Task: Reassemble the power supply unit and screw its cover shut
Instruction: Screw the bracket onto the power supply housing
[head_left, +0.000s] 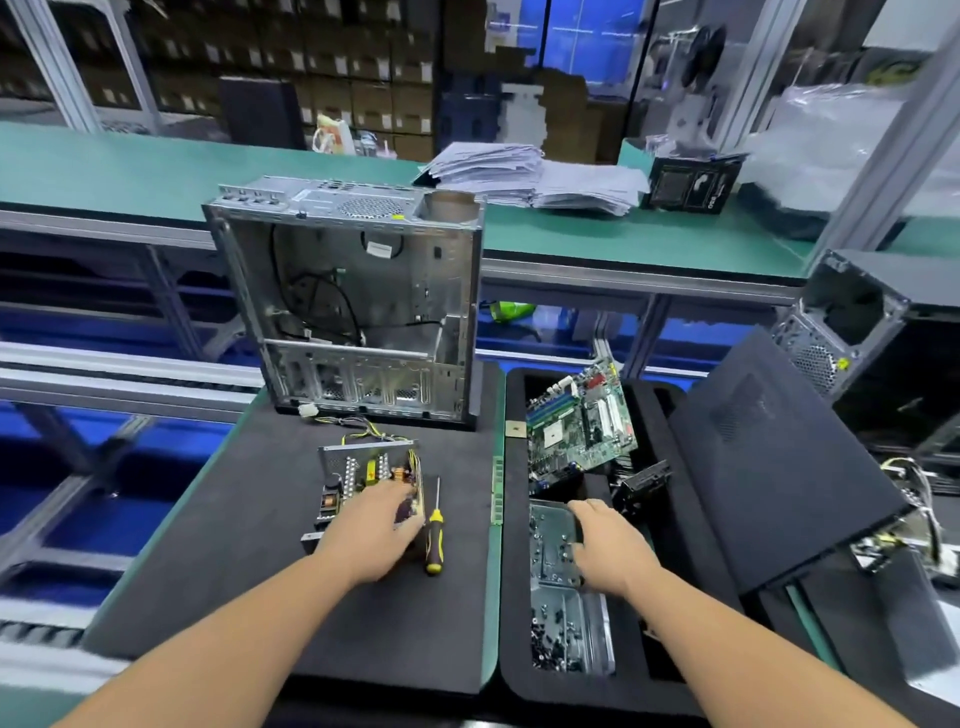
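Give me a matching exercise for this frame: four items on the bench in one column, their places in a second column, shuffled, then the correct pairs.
Items
1. screwdriver
2. open power supply unit
3. motherboard
4. empty computer case

Places
A. leaning in the right-hand foam tray
B. standing at the far edge of the black mat
C. under the left hand
D. lying on the mat just right of the power supply

Pairs: 1-D, 2-C, 3-A, 4-B
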